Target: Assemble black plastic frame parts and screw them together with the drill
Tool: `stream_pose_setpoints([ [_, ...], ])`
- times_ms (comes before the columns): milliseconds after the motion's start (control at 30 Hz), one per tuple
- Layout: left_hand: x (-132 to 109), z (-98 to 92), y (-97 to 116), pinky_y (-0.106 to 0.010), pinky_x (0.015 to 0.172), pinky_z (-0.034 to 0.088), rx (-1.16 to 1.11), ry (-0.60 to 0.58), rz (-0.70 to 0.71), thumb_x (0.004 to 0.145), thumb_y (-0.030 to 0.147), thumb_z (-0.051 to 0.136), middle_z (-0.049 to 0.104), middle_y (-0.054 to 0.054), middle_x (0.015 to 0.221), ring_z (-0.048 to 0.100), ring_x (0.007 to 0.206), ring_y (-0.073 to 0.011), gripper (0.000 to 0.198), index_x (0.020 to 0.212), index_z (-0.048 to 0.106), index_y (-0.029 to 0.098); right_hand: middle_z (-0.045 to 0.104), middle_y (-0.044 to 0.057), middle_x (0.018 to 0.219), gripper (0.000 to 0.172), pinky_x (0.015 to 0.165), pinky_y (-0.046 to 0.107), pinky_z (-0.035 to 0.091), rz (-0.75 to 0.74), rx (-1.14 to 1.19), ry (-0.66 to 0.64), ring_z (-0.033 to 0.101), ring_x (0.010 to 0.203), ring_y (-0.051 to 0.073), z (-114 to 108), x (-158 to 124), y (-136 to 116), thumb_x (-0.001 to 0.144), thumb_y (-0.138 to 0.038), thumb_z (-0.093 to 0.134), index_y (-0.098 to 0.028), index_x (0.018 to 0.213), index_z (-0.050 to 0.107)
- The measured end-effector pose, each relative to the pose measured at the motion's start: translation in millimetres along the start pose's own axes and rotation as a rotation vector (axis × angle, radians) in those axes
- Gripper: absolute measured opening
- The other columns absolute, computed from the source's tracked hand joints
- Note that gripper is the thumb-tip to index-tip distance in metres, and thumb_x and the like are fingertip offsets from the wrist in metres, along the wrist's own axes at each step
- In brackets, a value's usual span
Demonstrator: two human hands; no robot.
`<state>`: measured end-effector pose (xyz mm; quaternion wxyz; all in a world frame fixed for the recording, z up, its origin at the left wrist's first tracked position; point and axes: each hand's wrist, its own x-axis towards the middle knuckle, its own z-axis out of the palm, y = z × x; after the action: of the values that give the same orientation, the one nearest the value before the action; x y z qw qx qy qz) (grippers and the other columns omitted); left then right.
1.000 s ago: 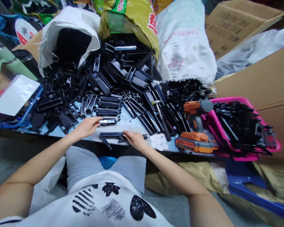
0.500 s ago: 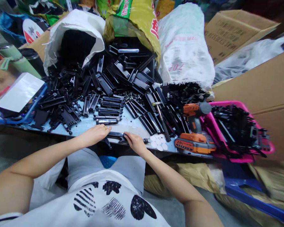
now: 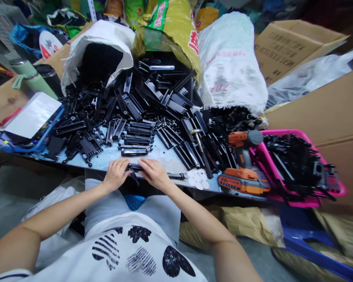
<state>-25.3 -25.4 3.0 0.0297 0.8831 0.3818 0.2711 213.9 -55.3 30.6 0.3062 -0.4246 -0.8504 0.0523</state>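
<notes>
At the table's front edge, my left hand [image 3: 117,174] is closed on the left end of a black bar-shaped part [image 3: 135,166]. My right hand [image 3: 153,172] grips the same part from the right, its fingers covering much of it. A short black arm [image 3: 134,178] sticks down from the part's left end, between my hands. Just behind lies a stack of similar black bar-shaped parts [image 3: 137,140], side by side. Another slim black piece [image 3: 176,176] lies to the right of my right hand, near several white discs [image 3: 197,178].
A hammer [image 3: 200,147] and an orange cordless drill [image 3: 242,178] are on the right, beside a pink basket [image 3: 304,135] of black parts. Heaps of black parts spill from a white sack [image 3: 117,35] and a yellow sack [image 3: 182,23]. A blue tray [image 3: 44,143] stands at left.
My right hand has moved left along the bar-shaped part, closer to my left hand. My left hand has shifted slightly left and down, its fingers now turned upward around the part's end.
</notes>
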Motion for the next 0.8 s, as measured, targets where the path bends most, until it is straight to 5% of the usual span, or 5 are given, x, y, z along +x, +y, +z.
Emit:
stream_pose_setpoints([
  [100, 1.6, -1.4, 7.8, -0.047, 0.102, 0.036, 0.037, -0.018, 0.108, 0.09, 0.041, 0.051, 0.053, -0.018, 0.13, 0.044, 0.126, -0.0307, 0.053, 0.135, 0.043, 0.014, 0.056, 0.015, 0.126, 0.052, 0.092, 0.037, 0.044, 0.032, -0.136, -0.024, 0.052, 0.112, 0.024, -7.9, -15.6, 13.1, 0.091, -0.047, 0.05, -0.012, 0.129, 0.049],
  [200, 19.9, 8.4, 17.1, -0.045, 0.105, 0.032, 0.041, -0.228, 0.351, 0.089, 0.049, 0.049, 0.05, -0.018, 0.134, 0.043, 0.127, -0.0304, 0.059, 0.135, 0.044, 0.012, 0.064, 0.017, 0.102, 0.069, 0.076, 0.036, 0.043, 0.187, -0.363, -0.092, 0.058, 0.091, 0.026, -18.0, -48.7, 36.3, 0.079, -0.07, 0.05, -0.01, 0.11, 0.061],
  [400, 69.1, 15.6, 25.8, -0.032, 0.066, 0.042, 0.034, -0.456, 0.218, 0.095, 0.053, 0.028, 0.066, -0.013, 0.082, 0.06, 0.074, -0.0225, 0.058, 0.089, 0.064, 0.009, 0.054, 0.006, 0.056, 0.063, 0.056, 0.027, 0.028, 0.182, -0.404, -0.187, 0.049, 0.056, 0.014, -33.4, -64.0, 42.7, 0.086, -0.069, 0.037, -0.015, 0.059, 0.054],
  [633, 43.8, -51.5, 67.5, -0.027, 0.052, 0.033, -0.707, -0.169, 0.263, 0.097, 0.05, 0.01, 0.053, -0.003, 0.056, 0.046, 0.05, -0.013, 0.061, 0.066, 0.051, 0.017, 0.047, 0.002, 0.053, 0.064, 0.051, 0.028, 0.029, -0.13, 0.354, -0.175, 0.043, 0.05, 0.013, -91.9, -26.8, -19.4, 0.094, -0.063, 0.015, -0.018, 0.064, 0.049],
  [800, 27.3, -71.9, 125.2, -0.025, 0.052, 0.036, -1.082, 0.085, 0.165, 0.097, 0.05, 0.009, 0.046, -0.001, 0.055, 0.046, 0.05, -0.0114, 0.057, 0.07, 0.047, 0.018, 0.046, 0.002, 0.051, 0.062, 0.049, 0.033, 0.039, -0.096, 0.801, -0.059, 0.047, 0.047, 0.016, -41.1, -27.0, -65.5, 0.089, -0.065, 0.007, -0.023, 0.062, 0.044],
])
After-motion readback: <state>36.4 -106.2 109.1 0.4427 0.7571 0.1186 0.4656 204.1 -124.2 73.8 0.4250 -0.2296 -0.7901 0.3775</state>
